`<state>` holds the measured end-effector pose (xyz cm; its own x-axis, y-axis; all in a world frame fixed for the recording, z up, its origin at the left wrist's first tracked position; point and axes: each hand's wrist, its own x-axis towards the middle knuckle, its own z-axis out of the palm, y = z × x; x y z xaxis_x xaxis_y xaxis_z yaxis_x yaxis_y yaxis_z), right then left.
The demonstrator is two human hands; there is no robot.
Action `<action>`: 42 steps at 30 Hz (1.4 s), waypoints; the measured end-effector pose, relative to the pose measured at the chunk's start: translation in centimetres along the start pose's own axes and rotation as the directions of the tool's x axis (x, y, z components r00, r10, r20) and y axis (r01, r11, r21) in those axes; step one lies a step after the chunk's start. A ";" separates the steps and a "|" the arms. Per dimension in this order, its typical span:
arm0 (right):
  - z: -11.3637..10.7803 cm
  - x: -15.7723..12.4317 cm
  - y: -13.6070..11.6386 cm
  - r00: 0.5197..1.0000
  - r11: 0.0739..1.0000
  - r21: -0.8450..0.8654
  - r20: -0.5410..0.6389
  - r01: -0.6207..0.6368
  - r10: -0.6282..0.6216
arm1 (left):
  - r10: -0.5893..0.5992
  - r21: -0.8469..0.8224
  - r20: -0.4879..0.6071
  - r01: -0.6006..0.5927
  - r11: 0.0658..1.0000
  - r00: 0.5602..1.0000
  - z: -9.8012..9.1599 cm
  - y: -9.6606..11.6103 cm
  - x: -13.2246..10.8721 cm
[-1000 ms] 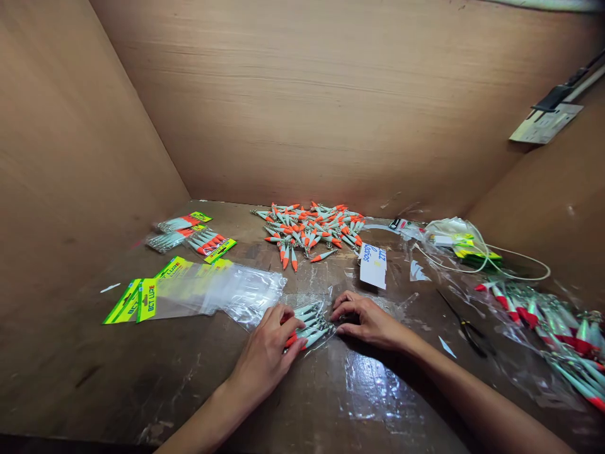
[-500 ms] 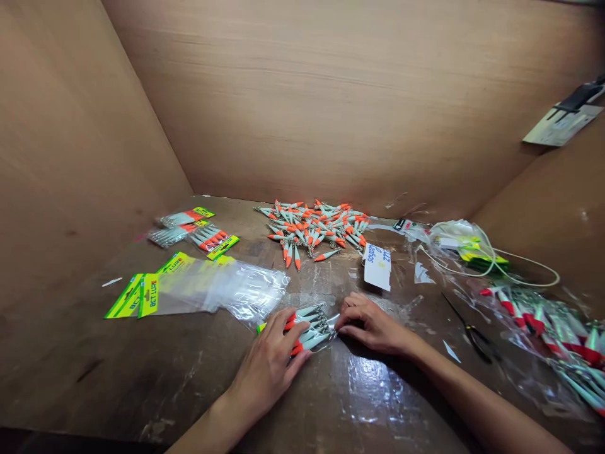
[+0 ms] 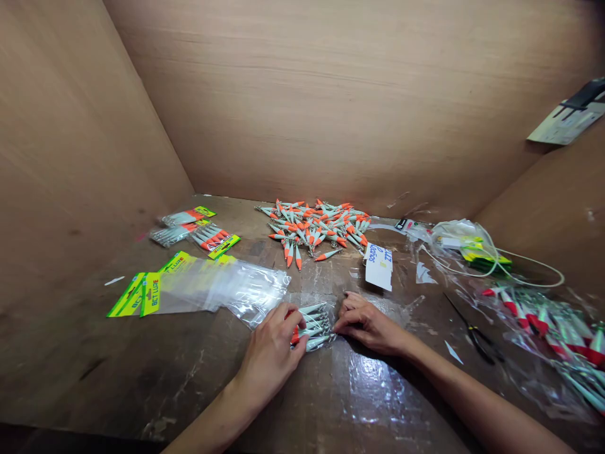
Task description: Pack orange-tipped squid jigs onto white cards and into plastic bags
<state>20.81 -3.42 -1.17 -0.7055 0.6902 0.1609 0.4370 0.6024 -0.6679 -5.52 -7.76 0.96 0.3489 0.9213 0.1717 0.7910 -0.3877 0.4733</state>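
Note:
A clear plastic bag of fishing lures (image 3: pixel 314 326), pale with orange ends, lies on the table between my hands. My left hand (image 3: pixel 278 337) covers the bag's left part, its fingers bent over the orange ends and closed on the bag. At the other side, the hook ends touch the fingertips of my right hand (image 3: pixel 362 325), which pinches the bag's clear edge. Left of them lie flat lure bags (image 3: pixel 189 290) with yellow-green headers, overlapping one another. Behind is a loose pile of orange and pale lures (image 3: pixel 316 227).
Filled lure packs (image 3: pixel 193 230) lie at the back left. A white card with handwriting (image 3: pixel 378 268) stands near the pile. To the right are black-handled pliers (image 3: pixel 477 337), a looped white cord (image 3: pixel 529 284) and bagged red and white lures (image 3: pixel 543 321). Wooden panels (image 3: pixel 331 101) enclose the table.
My left fingers have shifted and curled on the bag, so the orange ends are now more covered. My right hand keeps its pinch at nearly the same spot.

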 end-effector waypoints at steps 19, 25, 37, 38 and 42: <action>-0.2 -0.3 -1.0 0.996 0.991 0.103 -0.001 -0.088 0.088 | 0.047 0.086 -0.020 -0.045 0.995 0.999 1.1 0.1 -2.4; 0.1 -0.2 -1.5 0.989 0.990 0.022 -0.040 -0.141 0.142 | 0.040 0.121 -0.040 -0.035 0.992 0.998 1.2 0.4 -2.7; 0.8 -0.2 -2.0 0.959 0.856 0.466 -0.054 -0.223 0.279 | 0.010 0.128 -0.069 -0.001 0.992 0.998 1.4 1.0 -3.0; 1.2 -0.1 -2.0 0.948 0.833 0.503 -0.078 -0.229 0.307 | 0.010 0.124 -0.067 -0.001 0.992 0.998 1.3 1.0 -3.0; 2.2 0.4 -2.2 0.935 0.799 0.559 -0.107 -0.224 0.337 | 0.029 0.064 -0.034 -0.026 0.998 0.999 0.0 0.7 -1.7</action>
<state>18.38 -5.39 -1.21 -0.4533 0.8914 0.0030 0.1953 0.1026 -0.9754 -5.58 -9.61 1.01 0.3540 0.9102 0.2148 0.8121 -0.4131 0.4121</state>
